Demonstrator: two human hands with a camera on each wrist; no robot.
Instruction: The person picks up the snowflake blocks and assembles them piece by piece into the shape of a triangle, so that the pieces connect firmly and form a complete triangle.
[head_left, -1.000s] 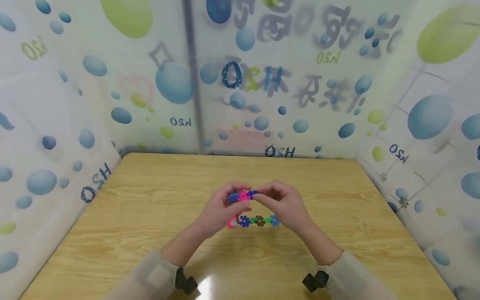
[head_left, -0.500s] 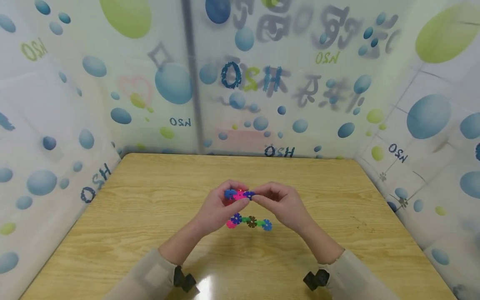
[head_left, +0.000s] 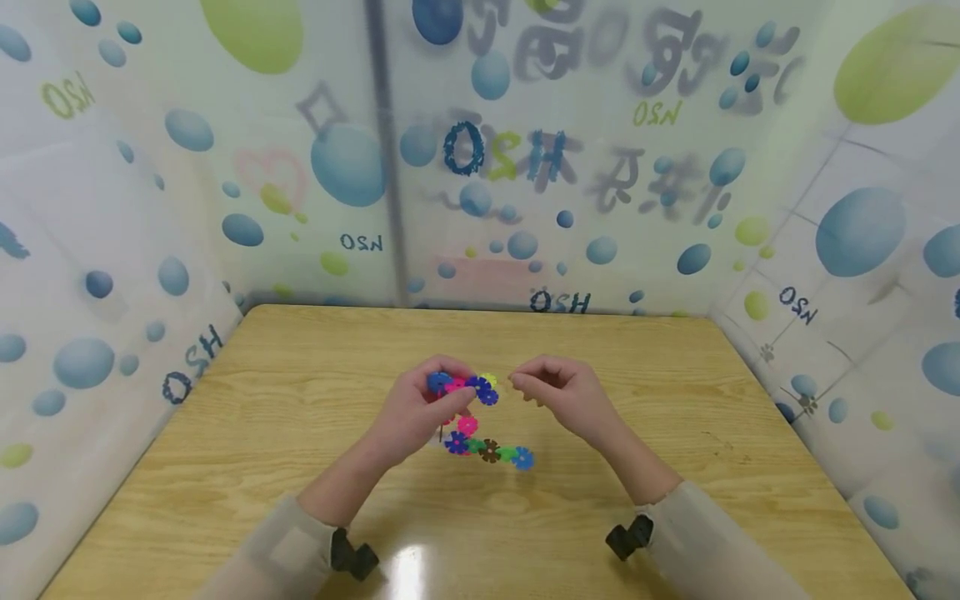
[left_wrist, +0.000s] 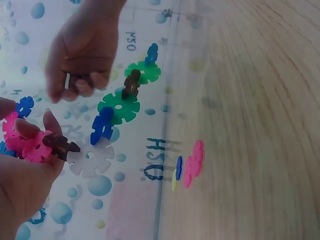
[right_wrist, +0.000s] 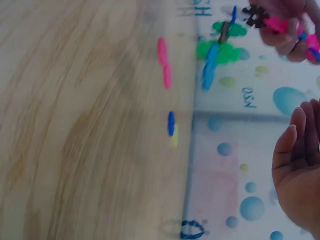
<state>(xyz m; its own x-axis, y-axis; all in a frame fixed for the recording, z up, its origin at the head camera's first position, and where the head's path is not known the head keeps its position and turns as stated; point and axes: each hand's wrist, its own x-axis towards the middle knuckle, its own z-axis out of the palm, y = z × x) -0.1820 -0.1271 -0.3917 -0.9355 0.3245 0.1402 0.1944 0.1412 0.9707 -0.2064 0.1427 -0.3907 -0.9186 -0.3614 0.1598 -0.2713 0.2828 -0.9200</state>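
Observation:
A chain of flower-shaped snowflake discs (left_wrist: 128, 108), slotted together, hangs from my left hand (head_left: 405, 408). My left fingers and thumb grip its blue and pink upper end. A clear disc (left_wrist: 90, 165) and a brown disc (left_wrist: 61, 145) come just below the fingers; green, brown and blue discs trail to the free end. My right hand (head_left: 573, 396) is apart from the chain, to its right, fingers loosely bent. Nothing shows between them in the right wrist view. Part of the held end is hidden behind my left fingers.
Two loose pink discs (right_wrist: 162, 52) lie flat on the wooden table (head_left: 622, 350). Near them lie a loose blue disc (right_wrist: 171, 124) and a yellow disc (right_wrist: 174, 137). Patterned curtains (head_left: 300, 167) enclose the table at the back and sides.
My right hand has let go of the dark blue disc at the chain's end. My left hand has moved left with the chain, and loose pink, blue and yellow discs have come into sight.

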